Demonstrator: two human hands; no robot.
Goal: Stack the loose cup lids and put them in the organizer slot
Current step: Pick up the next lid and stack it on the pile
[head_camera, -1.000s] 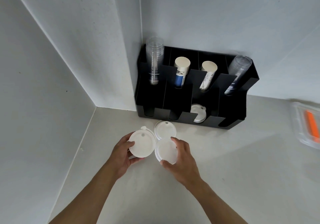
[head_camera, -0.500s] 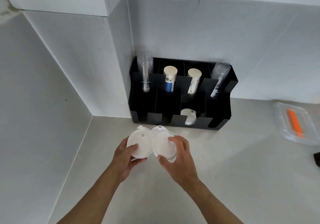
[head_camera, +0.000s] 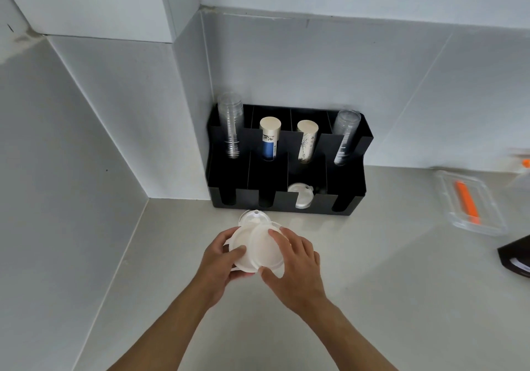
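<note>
White, thin plastic cup lids (head_camera: 253,248), round and slightly translucent with raised rims, overlap in a loose stack above the pale tabletop (head_camera: 372,299), with one more lid (head_camera: 252,218) lying flat just behind them. Left hand (head_camera: 219,261) has its grip closed on the stack's left edge, thumb on top, while the right hand (head_camera: 295,261) closes its grip on the right edge. Near them stands the black organizer (head_camera: 286,167), with another lid (head_camera: 301,197) leaning in its third front slot.
</note>
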